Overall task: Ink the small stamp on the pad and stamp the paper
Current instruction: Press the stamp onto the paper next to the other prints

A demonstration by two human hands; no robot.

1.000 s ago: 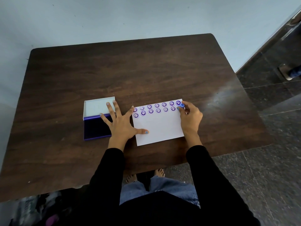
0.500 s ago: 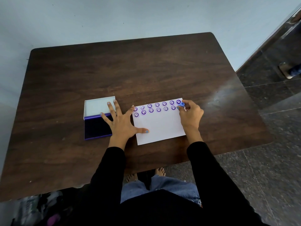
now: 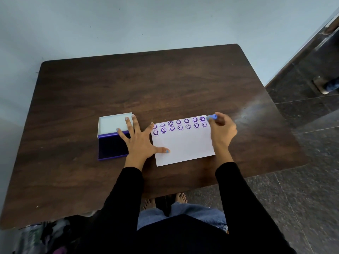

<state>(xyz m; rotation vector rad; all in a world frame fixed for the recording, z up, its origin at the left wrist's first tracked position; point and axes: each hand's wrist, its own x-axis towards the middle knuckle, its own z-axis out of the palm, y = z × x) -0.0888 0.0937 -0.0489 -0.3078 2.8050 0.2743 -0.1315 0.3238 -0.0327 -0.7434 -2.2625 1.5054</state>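
Table: dark wood; its near edge runs just above my knees, and everything else lies on it.
Paper: white sheet, my landmark, lying flat near the table's front edge, slightly skewed.
Left hand: spread flat with nothing gripped; the palm rests on the table just beside the paper's left edge, the thumb reaches onto the paper's lower left part, and the fingers lie over the ink pad.
Ink pad: open, just left of the paper; dark purple tray nearer me, pale lid standing open beyond it.
Right hand: at the paper's right edge, fingers closed around the small stamp.
Small stamp: blue, pinched at my fingertips, its end sticking out leftward at the paper's far right corner; I cannot tell whether it touches the sheet.
Stamped faces: two rows of purple smiley prints along the paper's far edge, the nearer row ending just below the stamp.
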